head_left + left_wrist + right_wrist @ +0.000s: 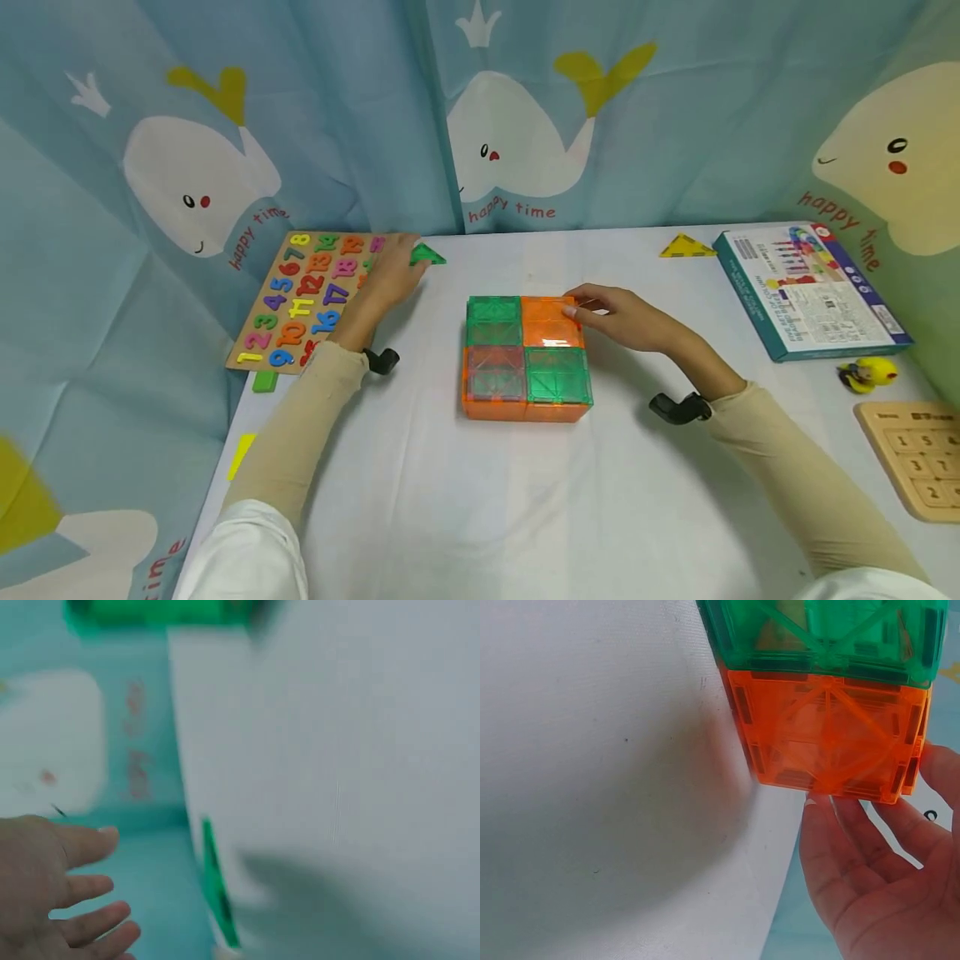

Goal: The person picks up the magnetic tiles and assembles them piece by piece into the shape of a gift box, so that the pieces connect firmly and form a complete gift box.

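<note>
Reaching far left, left hand [390, 279], fingers spread, probably touches green triangle tile [426, 255]; right hand [622, 317] fingertips rest, uncurled, on nearly finished tile box [525, 358].

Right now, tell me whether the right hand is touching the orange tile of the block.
Touching. The right wrist view shows the right hand with fingertips against the orange tile edge.

Before you the tile box [525, 357] sits mid-table [465, 500], your right hand [626, 318] touching its far right corner, your left hand [390, 275] reaching far left beside the triangle tile [426, 255] and number board [300, 300], the game box [810, 287] lying far right
</note>
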The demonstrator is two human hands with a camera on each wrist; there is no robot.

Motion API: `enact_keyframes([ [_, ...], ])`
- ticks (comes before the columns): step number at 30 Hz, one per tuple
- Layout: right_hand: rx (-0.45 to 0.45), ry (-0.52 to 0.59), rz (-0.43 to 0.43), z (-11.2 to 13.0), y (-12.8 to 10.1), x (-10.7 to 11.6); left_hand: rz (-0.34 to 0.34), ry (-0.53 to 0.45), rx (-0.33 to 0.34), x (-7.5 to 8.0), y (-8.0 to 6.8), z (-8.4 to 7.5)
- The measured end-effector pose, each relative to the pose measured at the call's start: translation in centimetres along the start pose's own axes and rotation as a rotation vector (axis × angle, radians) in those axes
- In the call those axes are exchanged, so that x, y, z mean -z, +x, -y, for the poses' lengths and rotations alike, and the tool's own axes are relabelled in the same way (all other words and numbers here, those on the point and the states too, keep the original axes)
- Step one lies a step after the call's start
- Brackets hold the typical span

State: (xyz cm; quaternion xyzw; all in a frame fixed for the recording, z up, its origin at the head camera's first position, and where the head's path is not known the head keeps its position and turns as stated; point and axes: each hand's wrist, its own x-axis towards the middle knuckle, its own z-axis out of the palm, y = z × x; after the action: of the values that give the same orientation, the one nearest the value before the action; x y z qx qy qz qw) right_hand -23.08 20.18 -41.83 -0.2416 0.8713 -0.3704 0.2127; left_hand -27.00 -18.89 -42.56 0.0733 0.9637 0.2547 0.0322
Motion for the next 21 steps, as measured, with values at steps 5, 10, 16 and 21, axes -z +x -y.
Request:
enact_keyframes([
  [5,-0.012,0.013,0.005,0.1,-0.2,-0.1,0.128,0.118,0.092,0.2,3.8,2.3],
  [10,-0.02,0.015,0.014,0.1,-0.1,-0.1,0.212,0.217,0.123,-0.6,5.1,3.1],
  [16,-0.013,0.0,0.021,0.1,0.0,-0.2,0.165,0.18,0.111,-1.2,4.7,3.5],
  [21,-0.01,-0.002,0.023,0.0,0.0,-0.2,0.129,0.085,0.024,-0.9,3.6,3.5],
])
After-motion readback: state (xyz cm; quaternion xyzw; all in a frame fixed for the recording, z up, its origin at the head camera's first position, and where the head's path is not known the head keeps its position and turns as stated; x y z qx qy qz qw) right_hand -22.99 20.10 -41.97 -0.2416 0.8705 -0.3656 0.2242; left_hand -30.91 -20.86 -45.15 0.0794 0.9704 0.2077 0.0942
